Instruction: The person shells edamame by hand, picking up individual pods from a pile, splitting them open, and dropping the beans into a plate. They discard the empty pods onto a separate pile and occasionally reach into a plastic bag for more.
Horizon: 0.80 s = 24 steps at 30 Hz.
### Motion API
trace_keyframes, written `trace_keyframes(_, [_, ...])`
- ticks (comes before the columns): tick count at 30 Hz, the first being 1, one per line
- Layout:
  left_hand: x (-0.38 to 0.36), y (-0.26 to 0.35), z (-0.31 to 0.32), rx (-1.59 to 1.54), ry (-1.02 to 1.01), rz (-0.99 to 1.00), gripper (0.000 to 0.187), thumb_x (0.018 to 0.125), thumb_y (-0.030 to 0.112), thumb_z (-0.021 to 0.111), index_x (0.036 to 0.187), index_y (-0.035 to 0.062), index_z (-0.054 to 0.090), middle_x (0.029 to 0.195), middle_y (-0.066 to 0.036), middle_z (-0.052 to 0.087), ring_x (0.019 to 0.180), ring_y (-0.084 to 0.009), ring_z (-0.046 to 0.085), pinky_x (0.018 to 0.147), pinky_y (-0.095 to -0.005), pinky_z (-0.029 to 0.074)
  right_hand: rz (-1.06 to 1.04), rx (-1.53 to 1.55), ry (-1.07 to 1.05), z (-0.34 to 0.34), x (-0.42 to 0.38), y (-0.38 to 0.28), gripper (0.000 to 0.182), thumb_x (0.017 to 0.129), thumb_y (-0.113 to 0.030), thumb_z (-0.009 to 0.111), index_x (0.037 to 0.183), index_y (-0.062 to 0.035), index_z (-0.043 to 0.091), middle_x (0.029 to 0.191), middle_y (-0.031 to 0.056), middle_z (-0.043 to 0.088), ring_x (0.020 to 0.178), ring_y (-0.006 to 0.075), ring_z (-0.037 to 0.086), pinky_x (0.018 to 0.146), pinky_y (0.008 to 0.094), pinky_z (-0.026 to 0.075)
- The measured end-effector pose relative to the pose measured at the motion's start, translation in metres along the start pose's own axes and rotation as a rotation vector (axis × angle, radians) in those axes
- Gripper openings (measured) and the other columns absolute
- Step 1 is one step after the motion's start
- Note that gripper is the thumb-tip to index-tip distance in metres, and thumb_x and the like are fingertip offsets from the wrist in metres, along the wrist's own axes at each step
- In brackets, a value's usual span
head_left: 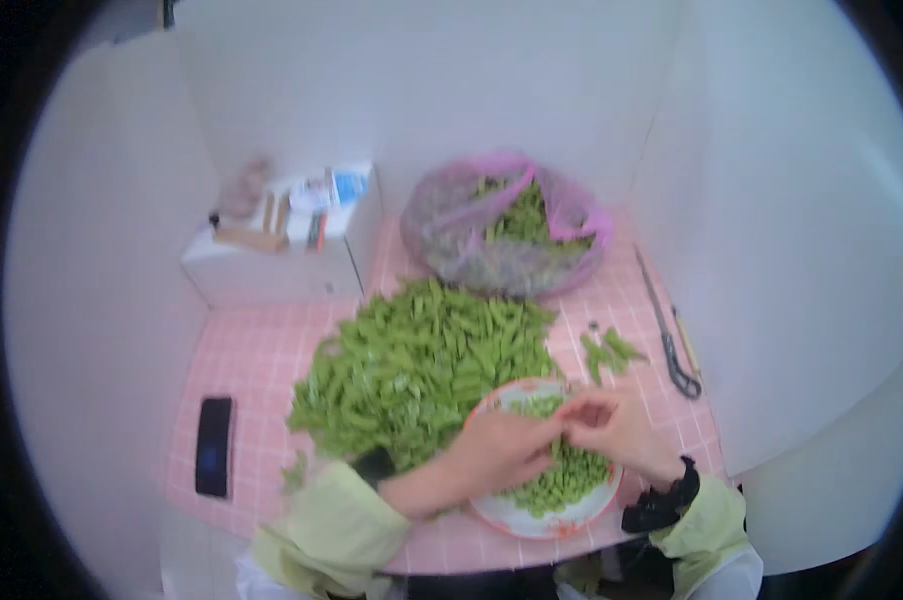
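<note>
My left hand (502,445) and my right hand (612,425) meet fingertip to fingertip over a white plate (497,512) with a red rim, heaped with shelled green beans (562,480). Both pinch a small green pod between them; it is mostly hidden by the fingers. A large heap of green bean pods (422,365) lies on the pink checked table (242,350) just left of and behind the plate, touching my left forearm. Both sleeves are pale yellow-green.
A pink plastic bag (507,225) of more pods sits at the back. A few empty pods (607,352) lie right of the heap. Scissors (667,335) rest by the right wall. A black phone (214,445) lies front left. A white box (272,265) with small items stands back left.
</note>
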<state>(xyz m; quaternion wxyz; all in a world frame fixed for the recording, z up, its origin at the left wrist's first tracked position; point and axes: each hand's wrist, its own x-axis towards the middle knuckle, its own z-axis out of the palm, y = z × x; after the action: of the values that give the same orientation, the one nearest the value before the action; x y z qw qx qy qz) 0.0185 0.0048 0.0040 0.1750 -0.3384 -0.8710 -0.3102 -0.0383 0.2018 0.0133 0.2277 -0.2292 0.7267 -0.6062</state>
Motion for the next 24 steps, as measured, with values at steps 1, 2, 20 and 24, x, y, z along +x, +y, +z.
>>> trace_keyframes(1, [-0.002,0.0,0.002,0.051,0.004,0.025,0.028,0.076,0.018,0.063,0.1,0.0084,0.052,0.069,-0.01,0.058,0.064,-0.029,0.061,0.057,-0.0413,0.047,-0.017,0.022,-0.002,0.0,0.0,0.004,0.015,0.081,-0.004,0.065,0.096,-0.002,0.066,0.083,-0.001,0.065,0.076,0.0043,0.058,0.069,0.0208,0.049])
trace_keyframes(2, [-0.002,0.0,0.003,0.1,0.016,0.057,0.028,0.077,0.02,0.063,0.1,0.0083,0.051,0.07,-0.01,0.059,0.065,-0.0289,0.061,0.057,-0.0416,0.047,-0.007,0.13,-0.041,0.001,-0.001,0.0,0.016,0.081,-0.004,0.065,0.097,-0.0021,0.065,0.086,-0.0007,0.064,0.08,0.0046,0.058,0.071,0.0213,0.049])
trace_keyframes(20, [0.0,0.011,-0.001,0.22,0.078,-0.025,0.029,0.069,0.02,0.07,0.092,0.0087,0.057,0.064,-0.008,0.057,0.059,-0.0279,0.059,0.053,-0.0398,0.046,-0.206,-0.113,-0.066,-0.002,0.004,0.011,0.021,0.077,-0.001,0.064,0.097,-0.0056,0.06,0.088,-0.0013,0.059,0.074,0.0046,0.053,0.064,0.0212,0.042])
trace_keyframes(24, [-0.001,0.011,0.0,0.238,0.125,-0.067,0.026,0.071,0.019,0.068,0.09,0.0084,0.055,0.065,-0.009,0.056,0.06,-0.0283,0.059,0.056,-0.0401,0.046,-0.25,-0.319,0.008,-0.002,-0.001,-0.012,0.023,0.072,0.002,0.06,0.094,-0.0056,0.063,0.08,-0.001,0.058,0.062,0.0034,0.047,0.056,0.0201,0.039])
